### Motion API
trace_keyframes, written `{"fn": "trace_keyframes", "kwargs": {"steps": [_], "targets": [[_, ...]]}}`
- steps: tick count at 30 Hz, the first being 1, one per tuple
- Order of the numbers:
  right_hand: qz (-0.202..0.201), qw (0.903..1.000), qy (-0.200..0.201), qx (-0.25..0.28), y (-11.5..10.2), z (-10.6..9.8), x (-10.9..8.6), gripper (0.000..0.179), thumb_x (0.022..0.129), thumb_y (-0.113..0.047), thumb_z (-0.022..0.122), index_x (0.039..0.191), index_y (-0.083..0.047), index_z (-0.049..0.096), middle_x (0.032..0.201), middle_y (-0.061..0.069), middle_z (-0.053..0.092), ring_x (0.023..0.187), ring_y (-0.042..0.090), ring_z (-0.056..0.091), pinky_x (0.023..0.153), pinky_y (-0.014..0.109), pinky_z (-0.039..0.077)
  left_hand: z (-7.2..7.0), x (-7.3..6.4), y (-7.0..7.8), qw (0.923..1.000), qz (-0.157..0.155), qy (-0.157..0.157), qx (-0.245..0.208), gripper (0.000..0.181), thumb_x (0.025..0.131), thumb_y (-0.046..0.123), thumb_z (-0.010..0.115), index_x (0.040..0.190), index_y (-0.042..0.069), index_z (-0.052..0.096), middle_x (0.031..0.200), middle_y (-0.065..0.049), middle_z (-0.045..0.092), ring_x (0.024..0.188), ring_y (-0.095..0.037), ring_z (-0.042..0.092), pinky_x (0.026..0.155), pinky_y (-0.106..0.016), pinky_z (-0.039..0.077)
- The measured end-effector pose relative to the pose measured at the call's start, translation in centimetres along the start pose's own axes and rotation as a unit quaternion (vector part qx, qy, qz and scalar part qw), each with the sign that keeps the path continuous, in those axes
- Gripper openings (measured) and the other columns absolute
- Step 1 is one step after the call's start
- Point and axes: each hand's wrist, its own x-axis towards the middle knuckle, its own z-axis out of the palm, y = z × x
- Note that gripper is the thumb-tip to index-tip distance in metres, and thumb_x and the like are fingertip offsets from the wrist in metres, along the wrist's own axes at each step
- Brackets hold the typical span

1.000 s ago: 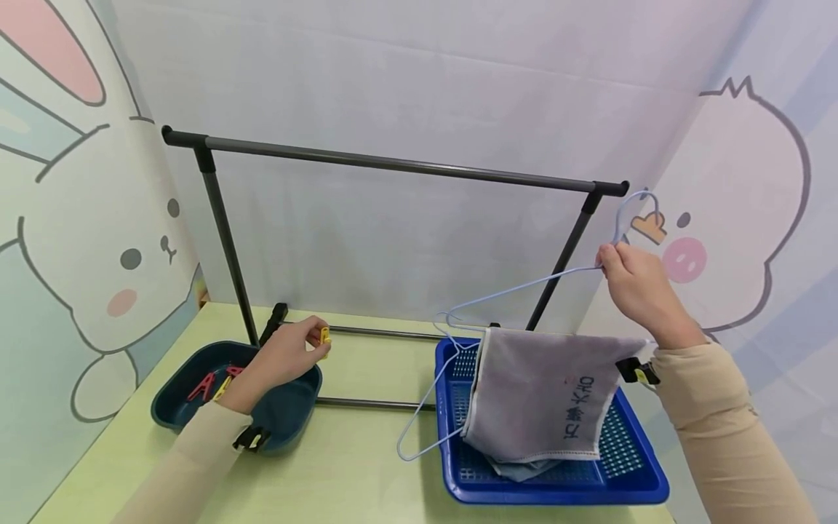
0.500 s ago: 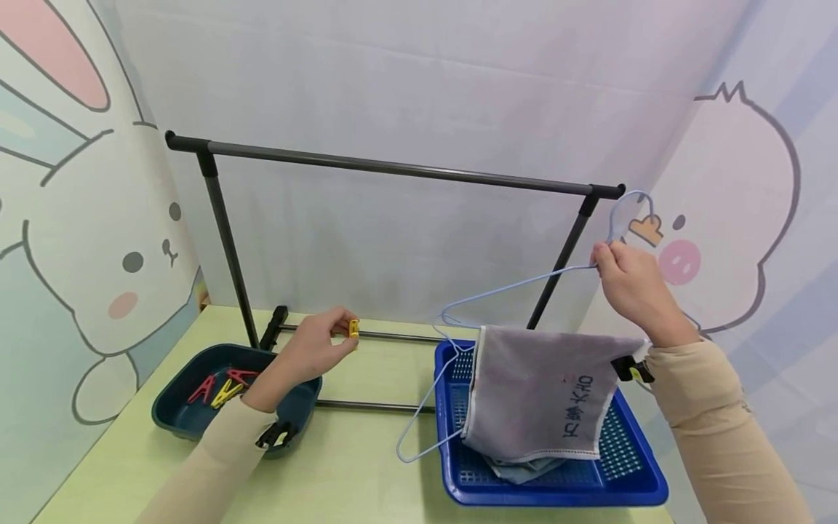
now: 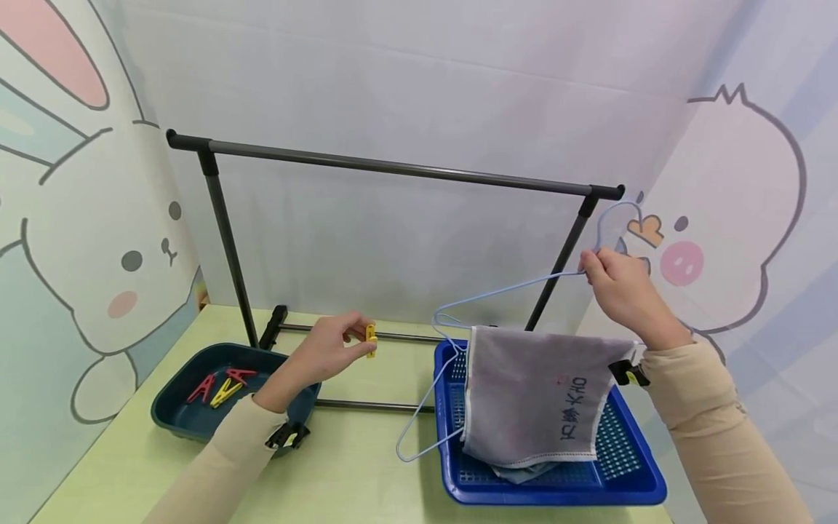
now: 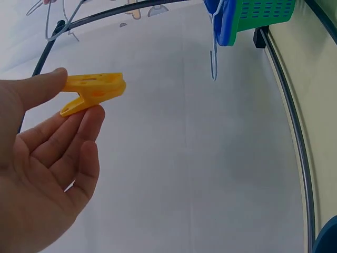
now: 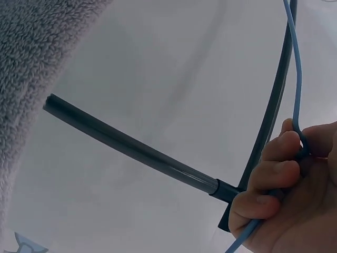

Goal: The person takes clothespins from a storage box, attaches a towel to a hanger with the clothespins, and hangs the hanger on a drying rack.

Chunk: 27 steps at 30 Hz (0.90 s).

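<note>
My left hand (image 3: pixel 330 349) pinches a yellow clothespin (image 4: pixel 97 89) between thumb and fingertips, above the table between the two containers. My right hand (image 3: pixel 622 291) grips a light blue wire hanger (image 3: pixel 504 291) just below its hook, near the right end of the rack. A grey-mauve towel (image 3: pixel 543 393) with dark writing hangs folded over the hanger's lower bar, in front of the blue basket. In the right wrist view the fingers curl round the hanger wire (image 5: pixel 297 79), and the towel's fuzzy side fills the upper left.
A dark metal rack (image 3: pixel 393 167) stands at the back. At left, a dark teal basin (image 3: pixel 170 407) holds red and yellow clothespins. The blue basket (image 3: pixel 631 487) at right has folded cloth inside, and another hanger (image 3: pixel 419 429) leans out over its left rim.
My left hand has moved right with the yellow clothespin, away from the basin toward the towel. The hanger and towel in my right hand have shifted slightly left and down.
</note>
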Motion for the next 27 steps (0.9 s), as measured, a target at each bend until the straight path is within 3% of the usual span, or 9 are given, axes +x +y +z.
{"fn": "trace_keyframes", "kwargs": {"steps": [6,10,15,22,27], "targets": [[-0.011,0.9998,-0.016,0.003,-0.1,0.4,-0.1,0.041,0.103,-0.03,0.035,0.083,-0.001,0.056,0.07,0.01,0.049,0.062,0.025,0.042,0.054,0.035,0.034,0.5,0.2,0.9,0.9995,0.02,-0.012,-0.022,0.034,0.088,0.021,0.069,0.117,0.006,0.063,0.09,0.006,0.066,0.083,-0.009,0.061,0.072,-0.033,0.048],[-0.005,0.9994,-0.034,0.005,-0.2,0.6,-0.3,0.043,0.103,-0.034,0.035,0.081,-0.003,0.055,0.068,0.009,0.047,0.059,0.024,0.041,0.052,0.033,0.033,0.9,0.6,1.6,0.9985,0.034,-0.013,-0.04,0.031,0.087,0.02,0.069,0.115,0.006,0.064,0.091,0.005,0.067,0.083,-0.009,0.061,0.073,-0.035,0.049],[0.008,0.9979,-0.062,0.018,-0.3,0.9,-0.5,0.044,0.103,-0.036,0.034,0.088,-0.002,0.057,0.071,0.009,0.048,0.061,0.023,0.041,0.052,0.033,0.034,1.3,1.1,2.1,0.9975,0.051,-0.017,-0.046,0.028,0.087,0.019,0.069,0.112,0.007,0.065,0.09,0.007,0.066,0.081,-0.007,0.061,0.071,-0.029,0.048],[-0.016,0.9991,-0.038,0.014,-0.2,1.6,-0.3,0.04,0.103,-0.029,0.037,0.08,-0.003,0.056,0.064,0.007,0.045,0.056,0.021,0.04,0.05,0.032,0.033,1.9,1.8,2.5,0.9964,0.068,-0.01,-0.049,0.025,0.086,0.017,0.068,0.109,0.008,0.064,0.089,0.007,0.066,0.079,-0.006,0.061,0.07,-0.031,0.05],[-0.014,0.9987,-0.047,0.015,0.1,1.8,-0.2,0.04,0.103,-0.029,0.036,0.083,-0.001,0.058,0.069,0.009,0.05,0.059,0.022,0.042,0.051,0.033,0.035,2.2,2.3,3.5,0.9957,0.072,-0.001,-0.059,0.023,0.085,0.015,0.069,0.106,0.009,0.063,0.09,0.005,0.067,0.079,-0.007,0.063,0.07,-0.028,0.051]]}}
